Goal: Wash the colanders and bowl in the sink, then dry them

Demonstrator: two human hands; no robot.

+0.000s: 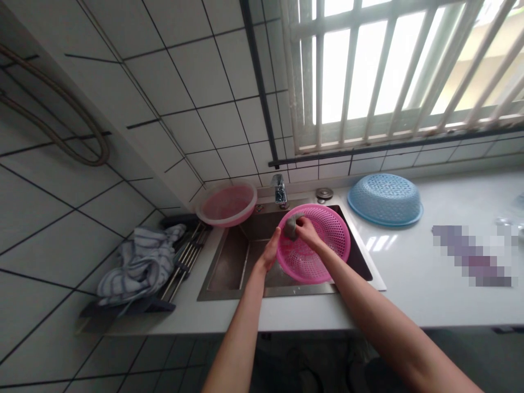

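A pink perforated basket (323,245) is held tilted over the steel sink (229,267). My left hand (271,252) grips its left rim, fingers wrapped around the edge. My right hand (307,232) is inside the basket, closed on a grey cloth or sponge (291,225) pressed against the upper inner wall.
A pink bowl (226,204) sits at the sink's back left corner, the tap (279,189) behind the sink. A blue basket (385,200) lies upside down on the white counter (409,273) to the right. A striped towel (137,262) lies on a rack at the left.
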